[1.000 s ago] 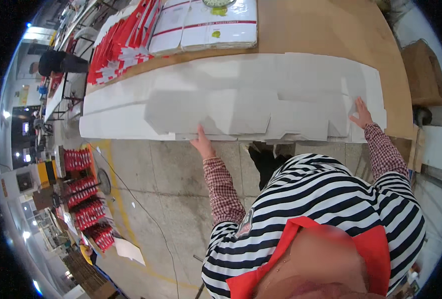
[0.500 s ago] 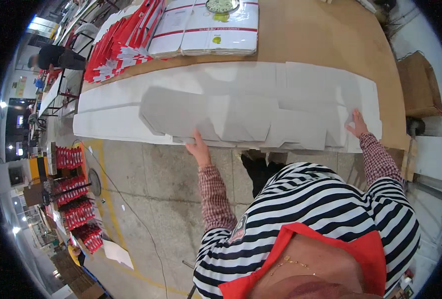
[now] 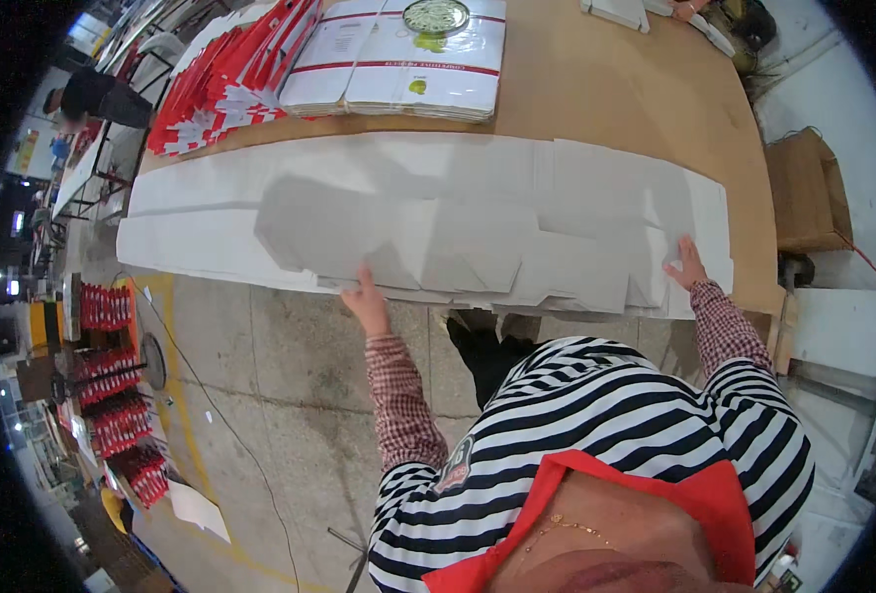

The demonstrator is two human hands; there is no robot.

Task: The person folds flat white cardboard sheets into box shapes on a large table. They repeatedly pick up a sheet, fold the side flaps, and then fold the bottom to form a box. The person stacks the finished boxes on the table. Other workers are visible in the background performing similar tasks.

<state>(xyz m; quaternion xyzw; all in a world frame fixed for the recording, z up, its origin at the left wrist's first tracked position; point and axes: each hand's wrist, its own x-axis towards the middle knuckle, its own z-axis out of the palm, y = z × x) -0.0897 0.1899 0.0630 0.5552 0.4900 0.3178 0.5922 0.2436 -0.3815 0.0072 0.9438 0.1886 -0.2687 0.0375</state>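
A long layer of flat white and grey card sheets (image 3: 458, 237) lies overlapping along the table's near edge. At its front edge, left of the middle, my left hand (image 3: 367, 304) rests with the index finger stretched over the card and the thumb apart. Farther right, my right hand (image 3: 691, 265) lies on the sheets near their right end, thumb and fingers spread. Neither hand has anything gripped. Whether the sheets are joined under the shadows, I cannot tell.
The brown table (image 3: 606, 104) bears a strapped stack of printed white sheets (image 3: 389, 64) with a round lid-like object (image 3: 436, 16) on top. Red-and-white folded pieces (image 3: 230, 84) lie beside it. Another person's hand (image 3: 690, 8) is at the far right. A cardboard box (image 3: 804, 193) stands right.
The whole view has shifted slightly, while both hands keep their places on the card. Another person's hand and white pieces have come into sight at the far right.
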